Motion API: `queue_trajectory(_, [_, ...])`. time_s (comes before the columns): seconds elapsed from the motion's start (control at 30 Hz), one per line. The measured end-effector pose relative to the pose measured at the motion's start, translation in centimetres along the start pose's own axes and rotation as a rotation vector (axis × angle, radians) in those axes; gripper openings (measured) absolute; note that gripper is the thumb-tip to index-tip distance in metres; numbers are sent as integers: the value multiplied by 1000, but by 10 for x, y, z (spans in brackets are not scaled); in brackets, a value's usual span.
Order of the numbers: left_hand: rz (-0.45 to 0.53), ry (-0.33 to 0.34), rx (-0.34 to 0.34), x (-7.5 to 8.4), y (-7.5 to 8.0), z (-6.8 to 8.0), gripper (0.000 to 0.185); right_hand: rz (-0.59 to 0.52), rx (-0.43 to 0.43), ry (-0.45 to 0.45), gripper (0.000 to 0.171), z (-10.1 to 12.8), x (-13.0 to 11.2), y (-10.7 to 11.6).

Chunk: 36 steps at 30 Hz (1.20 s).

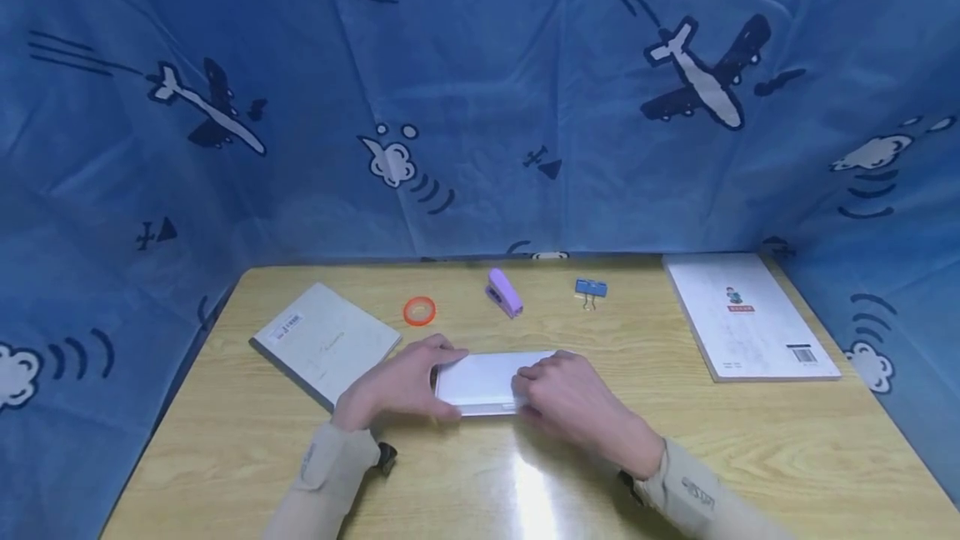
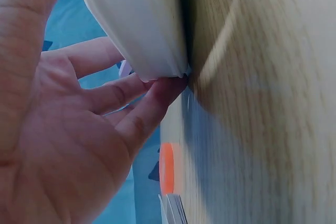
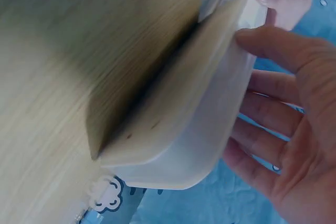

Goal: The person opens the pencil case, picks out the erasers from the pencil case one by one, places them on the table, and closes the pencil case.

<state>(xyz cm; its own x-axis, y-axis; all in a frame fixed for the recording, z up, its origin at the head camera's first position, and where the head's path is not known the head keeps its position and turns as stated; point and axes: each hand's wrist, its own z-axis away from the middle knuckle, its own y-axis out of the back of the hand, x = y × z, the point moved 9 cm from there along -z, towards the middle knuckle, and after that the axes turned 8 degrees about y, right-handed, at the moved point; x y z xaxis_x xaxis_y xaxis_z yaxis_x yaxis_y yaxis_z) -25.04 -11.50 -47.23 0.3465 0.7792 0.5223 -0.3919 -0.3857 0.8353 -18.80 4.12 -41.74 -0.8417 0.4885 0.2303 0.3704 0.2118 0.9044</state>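
Note:
A white plastic box (image 1: 480,379) with rounded corners lies lengthwise in front of me, near the middle of the table. My left hand (image 1: 396,382) grips its left end, thumb at the near side and fingers round the far side. From the left wrist, the fingertips show right at the lower edge of the box (image 2: 131,24). My right hand (image 1: 573,398) holds the right part, fingers bent over the top and thumb at the near side. The right wrist view shows that thumb pressed on the side of the box (image 3: 210,124). The contents are hidden.
Behind the box, a red-orange tape roll (image 1: 419,311), a purple stapler (image 1: 504,293) and a blue binder clip (image 1: 591,289) lie on the wooden table (image 1: 750,440). A grey-white notebook (image 1: 326,344) is at left, a white book (image 1: 750,319) at right. Blue patterned cloth (image 1: 465,107) surrounds the table.

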Motion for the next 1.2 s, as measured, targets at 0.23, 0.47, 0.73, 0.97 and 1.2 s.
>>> queue_trajectory(0.23, [3, 8, 3, 0, 1, -1, 88, 119, 27, 145, 15, -5, -10, 1])
queue_trajectory(0.47, [5, 39, 10, -2, 5, -4, 90, 147, 81, 244, 14, -6, -10, -1])
queue_trajectory(0.73, [19, 47, -3, -2, 5, -5, 94, 166, 93, 326, 16, -5, -8, 1])
queue_trajectory(0.97, [25, 12, 17, 0, 5, -4, 94, 129, 77, 335, 23, -6, -4, 8])
queue_trajectory(1.2, [78, 37, 17, -2, -2, 4, 112, -46, 177, 270, 40, -11, 6, 21])
